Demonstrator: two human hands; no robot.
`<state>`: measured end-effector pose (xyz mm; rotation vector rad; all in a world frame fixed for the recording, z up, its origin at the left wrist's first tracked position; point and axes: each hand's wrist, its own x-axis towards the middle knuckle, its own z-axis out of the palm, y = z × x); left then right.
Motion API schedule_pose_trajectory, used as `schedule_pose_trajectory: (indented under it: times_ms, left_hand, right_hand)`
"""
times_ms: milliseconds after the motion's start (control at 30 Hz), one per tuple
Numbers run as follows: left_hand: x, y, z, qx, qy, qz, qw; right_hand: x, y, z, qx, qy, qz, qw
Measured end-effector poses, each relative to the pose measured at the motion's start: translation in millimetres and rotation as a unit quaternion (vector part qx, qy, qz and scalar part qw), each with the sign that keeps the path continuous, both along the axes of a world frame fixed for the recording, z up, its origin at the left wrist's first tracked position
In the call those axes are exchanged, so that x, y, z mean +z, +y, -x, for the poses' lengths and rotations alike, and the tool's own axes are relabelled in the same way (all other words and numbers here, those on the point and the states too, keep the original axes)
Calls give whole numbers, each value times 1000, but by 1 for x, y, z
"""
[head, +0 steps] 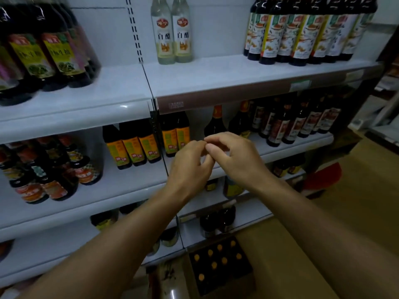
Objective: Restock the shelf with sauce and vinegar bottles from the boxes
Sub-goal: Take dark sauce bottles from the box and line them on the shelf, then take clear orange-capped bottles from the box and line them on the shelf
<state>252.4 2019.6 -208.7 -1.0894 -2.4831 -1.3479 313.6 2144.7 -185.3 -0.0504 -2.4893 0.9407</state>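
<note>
Open box (220, 266) on floor below shelf (248, 83): dark bottles, round yellow caps, in rows. Left hand (190, 167) and right hand (235, 156) empty, curled fingertips touching together before glossy dark sauce bottles (176, 134). Clear vinegar bottles (171, 31) on upper shelf.

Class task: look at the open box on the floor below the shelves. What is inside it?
The open box holds dark bottles packed upright in rows; only their orange caps and shoulders show. Their labels and the box bottom are covered.
</note>
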Motion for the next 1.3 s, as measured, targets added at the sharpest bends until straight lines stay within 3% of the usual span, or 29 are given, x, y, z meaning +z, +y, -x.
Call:
schedule_pose_trajectory:
  times_ms: [667,1300]
  left_hand:
    - [-110,18,-36,6,-139,79,987]
    - [-284,24,-41,-14,-310,148,939]
  right_hand:
    - [-116,32,-20,45,-111,20,993]
    - [-305,46,-25,37,-266,100,958]
